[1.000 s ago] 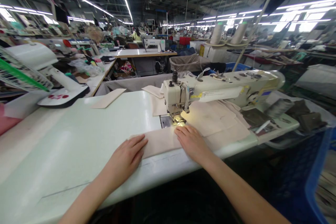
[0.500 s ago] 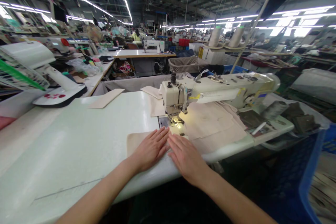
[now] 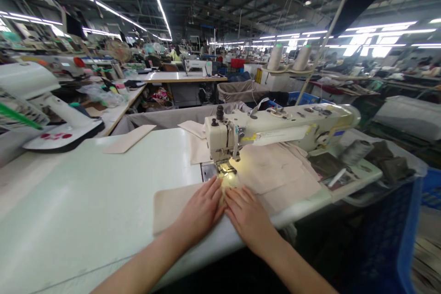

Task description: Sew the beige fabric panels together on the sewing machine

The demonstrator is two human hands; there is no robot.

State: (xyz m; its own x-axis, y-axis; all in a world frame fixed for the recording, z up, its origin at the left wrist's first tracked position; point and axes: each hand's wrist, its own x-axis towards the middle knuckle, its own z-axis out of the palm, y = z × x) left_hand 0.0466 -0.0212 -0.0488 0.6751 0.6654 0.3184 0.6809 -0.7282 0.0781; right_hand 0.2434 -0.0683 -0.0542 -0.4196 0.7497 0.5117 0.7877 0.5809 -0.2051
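Note:
My left hand [image 3: 201, 210] and my right hand [image 3: 247, 217] lie side by side on the near edge of the white sewing table [image 3: 86, 193], fingertips almost meeting. Both press on a beige fabric strip [image 3: 175, 206], and the fabric's right end bunches under my fingers. That end lies just in front of the lit presser foot [image 3: 223, 168] of the cream industrial sewing machine [image 3: 275, 131]. A stack of beige fabric pieces [image 3: 275, 170] lies to the right of my right hand, partly under the machine arm.
A beige fabric piece [image 3: 129, 138] lies on the far left of the table, and others [image 3: 196, 144] sit behind the machine head. Thread cones [image 3: 275, 57] stand behind the machine. A white fan [image 3: 44, 105] stands left, a blue crate [image 3: 409, 234] right. Other workstations fill the hall.
My left hand has moved right, from the strip's left part to beside my right hand. The strip now stretches further left of my hands, and the view has shifted slightly.

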